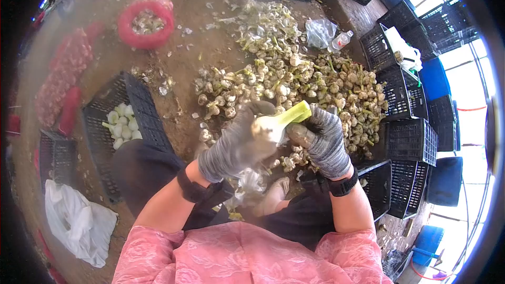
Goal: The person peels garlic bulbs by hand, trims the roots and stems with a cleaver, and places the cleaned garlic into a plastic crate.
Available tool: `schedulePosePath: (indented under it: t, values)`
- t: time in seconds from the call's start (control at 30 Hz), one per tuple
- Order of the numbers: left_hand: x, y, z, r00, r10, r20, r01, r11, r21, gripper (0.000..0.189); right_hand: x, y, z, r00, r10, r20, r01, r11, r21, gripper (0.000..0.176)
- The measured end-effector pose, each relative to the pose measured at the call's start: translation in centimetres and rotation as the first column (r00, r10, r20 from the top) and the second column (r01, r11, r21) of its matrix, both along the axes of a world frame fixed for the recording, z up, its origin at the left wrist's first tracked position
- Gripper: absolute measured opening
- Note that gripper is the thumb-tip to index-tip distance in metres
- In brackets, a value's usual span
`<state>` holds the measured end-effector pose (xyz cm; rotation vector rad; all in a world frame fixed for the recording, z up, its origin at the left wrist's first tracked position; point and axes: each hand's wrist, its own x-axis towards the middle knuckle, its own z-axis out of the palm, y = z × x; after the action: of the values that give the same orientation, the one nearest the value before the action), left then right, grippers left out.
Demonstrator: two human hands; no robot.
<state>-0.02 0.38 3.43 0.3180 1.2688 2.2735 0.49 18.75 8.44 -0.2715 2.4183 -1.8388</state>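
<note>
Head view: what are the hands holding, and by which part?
A garlic bulb: the left hand wraps the head, and the right hand grips its green stalk.

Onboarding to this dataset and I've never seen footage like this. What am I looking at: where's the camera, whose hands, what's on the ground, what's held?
There is no machine here. One wide-angle camera sits on a person's head and looks down past their pink sleeves, so this is the only view. The left hand and right hand, both in grey knit gloves, together grip one garlic bulb with a pale green stalk. Ahead, on the dirt floor, lies a big pile of garlic. A black crate on the left holds clean white bulbs. More stacked crates stand on the right. There are also a red mesh sack, a white plastic bag and a bottle.
</note>
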Motion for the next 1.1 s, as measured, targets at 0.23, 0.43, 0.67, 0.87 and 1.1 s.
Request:
schedulePosePath:
  t: [0.23,0.43,0.67,0.87,1.1]
  values:
    - [-1.6,0.4,-0.1,0.941,-0.176,0.291,0.083,0.948,0.306,0.067,0.2,-1.0,-1.4,0.984,-0.112,-0.137,0.078,0.969,-0.236,0.025]
    - [-0.9,0.5,0.0,0.96,0.276,-0.05,-0.28,0.953,-0.115,0.055,0.6,-1.2,-1.7,0.978,-0.21,0.0,0.209,0.974,-0.085,0.023]
    - [-1.4,0.3,-1.0,0.977,0.211,0.028,-0.212,0.972,0.098,0.045,0.7,-0.8,-0.7,0.935,-0.079,0.345,0.257,0.821,-0.51,0.023]
    - [-1.6,-0.1,-1.5,0.979,0.031,0.204,-0.074,0.975,0.208,0.046,0.7,-0.1,-0.6,0.945,-0.076,0.318,0.206,0.894,-0.398,0.02]
    - [-0.8,0.5,-0.4,0.984,0.151,-0.092,-0.153,0.988,-0.015,0.056,1.2,-0.2,-0.2,0.974,-0.037,0.222,0.121,0.919,-0.376,0.02]
